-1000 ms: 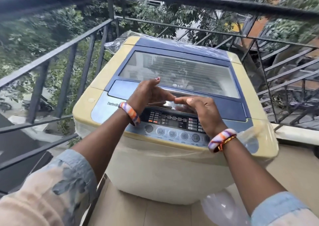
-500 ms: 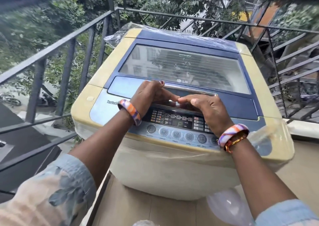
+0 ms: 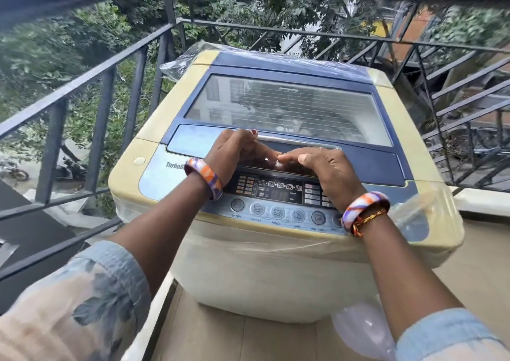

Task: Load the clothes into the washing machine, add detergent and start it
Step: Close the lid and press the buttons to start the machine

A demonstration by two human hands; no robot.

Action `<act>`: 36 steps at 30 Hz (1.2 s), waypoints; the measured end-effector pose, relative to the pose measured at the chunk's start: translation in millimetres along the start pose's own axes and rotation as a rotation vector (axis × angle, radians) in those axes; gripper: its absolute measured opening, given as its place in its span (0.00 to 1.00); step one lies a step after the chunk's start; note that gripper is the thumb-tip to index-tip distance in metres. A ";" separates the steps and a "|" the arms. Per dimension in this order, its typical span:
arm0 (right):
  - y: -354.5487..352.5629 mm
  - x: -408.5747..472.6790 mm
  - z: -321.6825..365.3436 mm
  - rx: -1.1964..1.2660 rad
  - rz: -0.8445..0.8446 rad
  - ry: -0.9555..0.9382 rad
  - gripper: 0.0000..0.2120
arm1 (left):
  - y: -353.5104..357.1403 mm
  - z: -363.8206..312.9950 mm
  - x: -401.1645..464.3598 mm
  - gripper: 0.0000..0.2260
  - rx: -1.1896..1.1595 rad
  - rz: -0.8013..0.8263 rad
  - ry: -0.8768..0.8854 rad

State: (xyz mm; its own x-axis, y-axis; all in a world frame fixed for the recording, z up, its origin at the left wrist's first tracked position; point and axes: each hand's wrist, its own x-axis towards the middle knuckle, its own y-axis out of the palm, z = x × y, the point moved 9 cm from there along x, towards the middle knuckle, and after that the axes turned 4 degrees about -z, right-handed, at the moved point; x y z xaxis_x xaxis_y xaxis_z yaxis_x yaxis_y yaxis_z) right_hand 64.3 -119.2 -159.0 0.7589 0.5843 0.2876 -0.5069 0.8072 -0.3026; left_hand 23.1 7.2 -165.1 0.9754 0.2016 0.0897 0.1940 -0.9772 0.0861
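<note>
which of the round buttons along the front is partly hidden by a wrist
The rightmost round button, at the end of the row past AIR DRY. The right hand's bangle covers part of it; the WATER button and the others show whole.

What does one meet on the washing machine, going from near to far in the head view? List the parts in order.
Row of round buttons → dark display panel → left hand and right hand at the lid's front edge → silver lid handle → transparent lid window → plastic wrap at the back.
</note>
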 end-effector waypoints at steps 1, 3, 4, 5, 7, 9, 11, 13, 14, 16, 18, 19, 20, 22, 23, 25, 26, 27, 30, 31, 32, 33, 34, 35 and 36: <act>0.2 0.2 0.1 -0.005 0.004 -0.001 0.15 | 0.2 0.3 0.2 0.23 -0.005 0.003 -0.002; 0.4 1.1 -0.3 -0.015 0.009 -0.007 0.14 | 0.0 0.6 0.5 0.23 0.007 0.007 -0.001; 0.4 1.9 -0.6 -0.022 0.011 -0.014 0.14 | -0.2 -0.1 0.6 0.23 0.024 0.008 0.005; 0.4 2.4 -0.9 -0.025 0.013 -0.019 0.15 | -0.3 -1.0 0.4 0.23 0.042 0.010 0.011; -0.1 3.1 -2.2 -0.025 0.010 -0.021 0.15 | 0.2 -2.8 -0.5 0.22 0.057 0.014 0.020; 0.1 3.1 -3.3 -0.015 0.013 -0.020 0.15 | 0.3 -3.4 -1.4 0.22 0.056 0.010 0.020; 0.4 2.9 -4.0 0.004 0.017 -0.012 0.15 | -0.3 -2.4 -1.8 0.23 0.050 0.003 0.012; 0.2 3.3 -5.0 0.008 0.018 -0.005 0.14 | 0.4 -1.1 -1.2 0.22 0.034 0.013 0.006; 0.4 3.3 -5.0 0.006 0.021 -0.002 0.14 | 0.9 -1.1 -1.4 0.22 0.029 0.018 0.008; 0.9 3.5 -3.4 0.010 0.045 -0.004 0.14 | 1.1 -2.5 -0.7 0.21 0.037 0.011 0.019; 2.8 3.7 -2.0 0.017 0.077 0.000 0.13 | 0.4 -4.1 -1.2 0.21 0.054 -0.005 0.023; 3.3 3.9 -1.6 0.015 0.089 0.002 0.14 | 0.4 -4.8 -1.6 0.21 0.058 -0.009 0.022; 3.5 4.0 -1.3 0.015 0.095 0.002 0.15 | 0.7 -4.7 -1.8 0.21 0.055 -0.008 0.016; 2.8 3.8 -0.7 0.021 0.090 0.002 0.14 | 2.0 -3.1 -2.1 0.21 0.031 -0.002 -0.009; 2.5 3.5 -0.5 0.021 0.085 -0.001 0.13 | 2.3 -2.0 -1.7 0.22 0.016 0.000 -0.017; 2.4 3.3 -0.6 0.008 0.078 -0.010 0.14 | 2.6 -1.1 -1.1 0.22 0.002 0.008 -0.018; 2.3 3.4 -0.7 0.002 0.075 -0.013 0.15 | 2.9 -0.9 -1.1 0.22 0.002 0.014 -0.018; 2.1 3.6 -1.0 0.004 0.072 -0.014 0.15 | 3.0 -0.6 -1.2 0.22 0.001 0.019 -0.019; 1.3 3.9 -1.9 0.020 0.056 -0.009 0.16 | 2.1 -1.5 -1.4 0.22 0.002 0.024 -0.019; 0.8 3.9 -2.4 0.019 0.049 -0.010 0.16 | 1.9 -1.7 -1.4 0.22 0.004 0.026 -0.016; 0.4 3.8 -3.2 0.018 0.042 -0.009 0.16 | 1.9 -1.5 -1.3 0.21 0.002 0.026 -0.017; 0.1 3.9 -3.7 0.021 0.037 -0.006 0.15 | 1.6 -1.4 -1.3 0.21 -0.002 0.024 -0.020; 0.1 3.8 -3.8 0.025 0.034 -0.004 0.15 | 1.1 -1.3 -1.1 0.21 -0.006 0.020 -0.023; 0.2 3.8 -3.5 0.029 0.033 -0.003 0.15 | 1.0 -1.3 -1.1 0.21 -0.009 0.015 -0.023; 0.3 3.5 -3.1 0.031 0.033 0.000 0.14 | 1.0 -1.6 -1.1 0.21 -0.010 0.012 -0.023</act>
State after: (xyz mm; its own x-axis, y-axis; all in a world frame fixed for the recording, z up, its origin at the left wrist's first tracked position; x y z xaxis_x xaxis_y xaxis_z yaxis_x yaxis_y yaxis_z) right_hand 68.1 -117.3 -160.9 0.7414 0.6108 0.2780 -0.5442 0.7896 -0.2835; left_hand 22.1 6.1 -163.6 0.9798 0.1882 0.0679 0.1814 -0.9788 0.0954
